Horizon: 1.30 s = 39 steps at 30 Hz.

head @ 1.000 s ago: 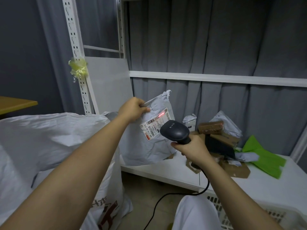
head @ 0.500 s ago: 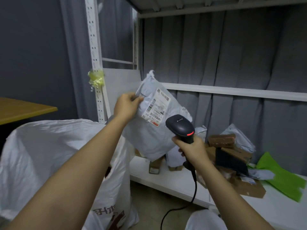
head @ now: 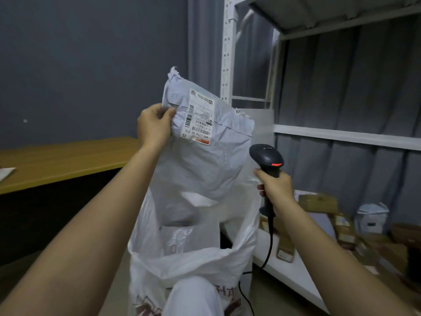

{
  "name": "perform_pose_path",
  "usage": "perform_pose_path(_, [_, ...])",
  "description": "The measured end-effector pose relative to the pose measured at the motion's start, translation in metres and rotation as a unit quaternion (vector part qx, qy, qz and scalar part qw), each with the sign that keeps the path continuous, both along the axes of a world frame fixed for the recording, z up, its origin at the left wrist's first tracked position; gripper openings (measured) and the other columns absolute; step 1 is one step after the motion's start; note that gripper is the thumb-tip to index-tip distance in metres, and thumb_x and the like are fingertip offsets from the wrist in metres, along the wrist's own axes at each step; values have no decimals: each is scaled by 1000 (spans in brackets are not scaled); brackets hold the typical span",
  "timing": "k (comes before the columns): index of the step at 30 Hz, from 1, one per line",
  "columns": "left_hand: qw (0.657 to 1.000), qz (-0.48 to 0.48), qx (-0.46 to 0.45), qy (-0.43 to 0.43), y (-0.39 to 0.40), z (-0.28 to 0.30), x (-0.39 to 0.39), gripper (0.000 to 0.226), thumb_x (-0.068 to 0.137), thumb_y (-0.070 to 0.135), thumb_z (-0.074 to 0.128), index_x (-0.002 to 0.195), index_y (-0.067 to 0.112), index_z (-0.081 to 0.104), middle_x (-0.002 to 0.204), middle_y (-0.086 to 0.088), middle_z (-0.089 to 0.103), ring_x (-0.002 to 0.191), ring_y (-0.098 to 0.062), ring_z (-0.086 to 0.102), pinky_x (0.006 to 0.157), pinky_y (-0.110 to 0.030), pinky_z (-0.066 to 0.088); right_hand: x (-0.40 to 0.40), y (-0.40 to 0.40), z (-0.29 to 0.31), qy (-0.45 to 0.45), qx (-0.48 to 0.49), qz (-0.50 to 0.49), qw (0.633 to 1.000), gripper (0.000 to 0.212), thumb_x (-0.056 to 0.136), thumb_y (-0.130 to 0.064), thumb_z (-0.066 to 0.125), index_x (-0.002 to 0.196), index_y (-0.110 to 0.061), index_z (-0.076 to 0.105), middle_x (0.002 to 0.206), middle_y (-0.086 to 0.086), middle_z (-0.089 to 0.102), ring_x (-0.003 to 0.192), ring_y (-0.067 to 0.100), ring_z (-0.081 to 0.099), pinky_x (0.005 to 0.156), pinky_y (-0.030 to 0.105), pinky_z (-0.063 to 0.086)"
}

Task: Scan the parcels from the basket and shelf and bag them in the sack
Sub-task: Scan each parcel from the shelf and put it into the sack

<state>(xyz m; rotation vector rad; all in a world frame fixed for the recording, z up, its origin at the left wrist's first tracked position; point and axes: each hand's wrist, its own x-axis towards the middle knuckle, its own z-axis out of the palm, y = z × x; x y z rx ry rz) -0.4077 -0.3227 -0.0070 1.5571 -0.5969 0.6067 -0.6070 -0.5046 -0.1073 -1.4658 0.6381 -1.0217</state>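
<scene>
My left hand (head: 154,128) pinches the upper left edge of a grey poly-mailer parcel (head: 200,163) with a white barcode label (head: 198,117). The parcel hangs upright over the open mouth of the white sack (head: 189,261), which stands on the floor with red print low on its front. My right hand (head: 274,187) grips the handle of a black corded barcode scanner (head: 267,158), held to the right of the parcel with a red light showing on it. Several cardboard parcels (head: 323,215) lie on the white shelf (head: 284,270) at the right.
A white metal shelving rack (head: 227,49) rises behind the sack, with grey curtain behind it. A wooden desk (head: 57,160) stands at the left against a dark wall. A small white box (head: 371,218) sits among the shelf parcels. The scanner cable (head: 270,245) hangs down beside the sack.
My left hand has carried the grey parcel left and up, away from the shelf, until it hangs over the sack's mouth. The view has turned left. The scanner's beam is off the label.
</scene>
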Motion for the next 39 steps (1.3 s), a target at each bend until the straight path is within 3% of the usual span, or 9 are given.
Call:
perform_pose_path(9, [986, 65, 155, -14, 2, -98, 28, 19, 94, 30, 56, 89, 17, 69, 86, 0, 70, 80, -17, 62, 69, -37, 49, 31, 6, -39, 51, 41, 24, 998, 14, 83, -22, 72, 93, -15, 63, 75, 6, 63, 64, 17, 58, 60, 28, 47])
perform_pose_path(12, [903, 1, 429, 15, -29, -154, 32, 20, 92, 22, 56, 104, 11, 67, 106, -11, 68, 103, -28, 63, 78, -35, 44, 19, -7, -50, 68, 42, 10, 997, 15, 85, -23, 71, 93, -15, 62, 74, 7, 62, 62, 18, 56, 59, 27, 44])
perform_pose_path(15, [783, -87, 603, 129, -57, -195, 22, 66, 88, 34, 66, 142, 6, 40, 146, -13, 43, 133, -30, 43, 104, -37, 38, 3, -25, -62, 83, 53, -2, 995, 16, 83, -21, 72, 90, -11, 61, 67, 8, 58, 60, 22, 53, 59, 30, 43])
perform_pose_path(21, [903, -157, 401, 5, -119, -195, -35, 40, 96, 26, 55, 133, 13, 52, 136, -8, 53, 122, -25, 51, 100, -33, 41, -41, -67, -101, 116, 69, -41, 990, 13, 83, -19, 71, 87, -9, 62, 64, 8, 56, 60, 22, 50, 61, 33, 43])
perform_pose_path(24, [919, -237, 309, -59, -154, -190, -80, 23, 95, 18, 55, 115, 12, 64, 116, -4, 62, 106, -19, 59, 89, -26, 43, -63, -95, -130, 111, 121, -85, 983, 17, 82, -21, 72, 89, -8, 63, 65, 9, 56, 61, 23, 51, 60, 34, 43])
perform_pose_path(28, [889, -314, 309, -121, -208, -206, -137, 18, 95, 17, 53, 106, 17, 68, 106, 2, 63, 95, -10, 56, 81, -19, 42, -89, -132, -173, 75, 219, -152, 961, 8, 85, -14, 68, 86, -10, 60, 69, 9, 57, 56, 19, 51, 53, 29, 41])
perform_pose_path(30, [868, -349, 332, -121, -242, -226, -161, 18, 94, 15, 54, 107, 15, 67, 106, -1, 65, 97, -15, 58, 82, -28, 46, -102, -150, -194, 64, 255, -176, 949, 9, 85, -12, 68, 88, -8, 61, 68, 7, 55, 56, 17, 51, 53, 28, 42])
perform_pose_path(35, [824, -390, 405, 73, -331, -300, -183, 24, 94, 17, 55, 116, 11, 61, 111, -6, 66, 99, -21, 62, 87, -35, 52, -123, -205, -248, 59, 296, -216, 929, 10, 85, -11, 66, 81, -14, 57, 71, 6, 53, 62, 18, 53, 55, 28, 43])
perform_pose_path(39, [800, -362, 441, 189, -398, -364, -185, 27, 96, 19, 54, 119, 6, 57, 114, -11, 63, 99, -22, 57, 81, -26, 42, -128, -250, -285, 92, 279, -218, 931, 12, 84, -8, 64, 77, -14, 55, 68, 5, 51, 61, 19, 51, 57, 29, 43])
